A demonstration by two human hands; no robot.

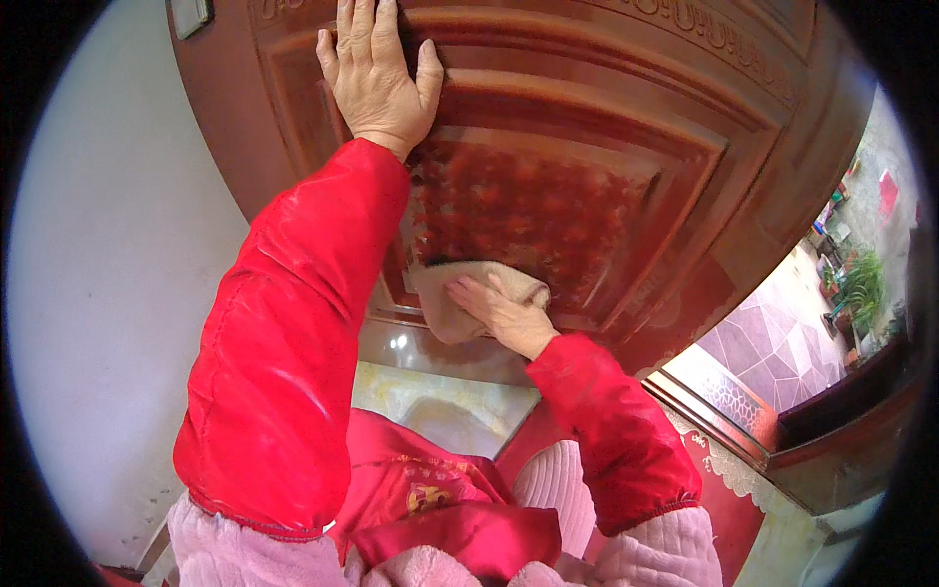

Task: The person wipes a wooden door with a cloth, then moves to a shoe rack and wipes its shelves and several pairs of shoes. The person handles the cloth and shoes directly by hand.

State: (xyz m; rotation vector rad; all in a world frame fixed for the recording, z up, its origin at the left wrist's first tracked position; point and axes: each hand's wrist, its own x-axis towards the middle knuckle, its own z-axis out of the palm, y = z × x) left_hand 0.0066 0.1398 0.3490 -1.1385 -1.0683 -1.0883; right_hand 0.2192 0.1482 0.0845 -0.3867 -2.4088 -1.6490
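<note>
A brown panelled door (pixel 550 176) with moulded frames and a carved border fills the upper view. My left hand (pixel 381 81) lies flat on its upper left part, fingers spread, holding nothing. Lower down, my right hand (pixel 502 312) presses a folded beige cloth (pixel 451 315) against the bottom of the inner panel. The fingers rest on top of the cloth, and whether they grip it cannot be told. Red sleeve covers (pixel 279 345) are on both my forearms, over pink fleece sleeves. A red apron (pixel 418 491) hangs at my front.
A pale wall (pixel 125 293) stands at the left. Below the door are marble-look floor tiles (pixel 469 389) and a red mat (pixel 726 521) with a lace-like edge. At the right, a door sill (pixel 719 411) borders patterned paving (pixel 777 345) with potted plants (pixel 862 290).
</note>
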